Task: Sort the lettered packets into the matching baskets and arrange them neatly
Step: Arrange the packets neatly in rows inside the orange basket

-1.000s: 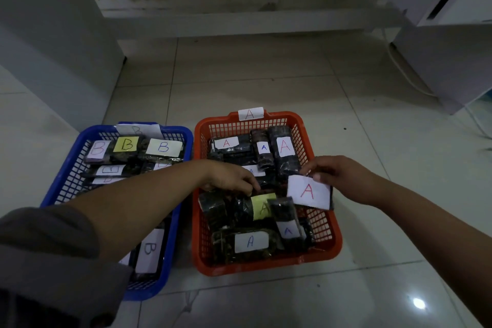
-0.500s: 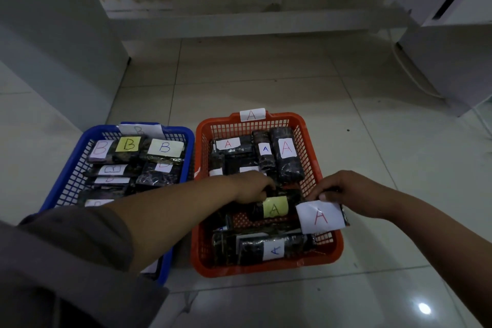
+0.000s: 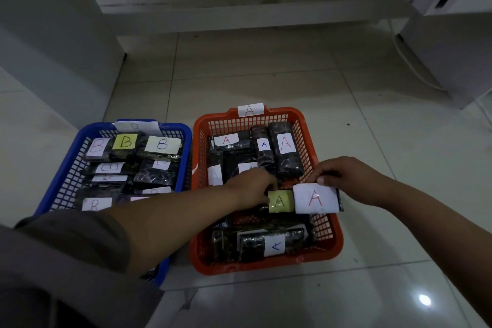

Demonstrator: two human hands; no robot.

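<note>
Tidying: judged step, seating two A packets side by side mid orange basket (image 3: 323, 249).
Blue basket (image 3: 57, 184): left, B packets (image 3: 162, 144) stacked inside.
Left hand (image 3: 253, 186): fingers curled on yellow-label packet (image 3: 280, 201); press it flat, label up.
Right hand (image 3: 346, 181): pinches white-label packet (image 3: 315, 198) at right wall; lower it flush beside yellow.
Change: both packets now touching, earlier apart.

orange basket (image 3: 323, 247); blue basket (image 3: 61, 168); dark marbled packets (image 3: 286, 165); yellow label (image 3: 279, 201), white label (image 3: 315, 198) lettered red.
</note>
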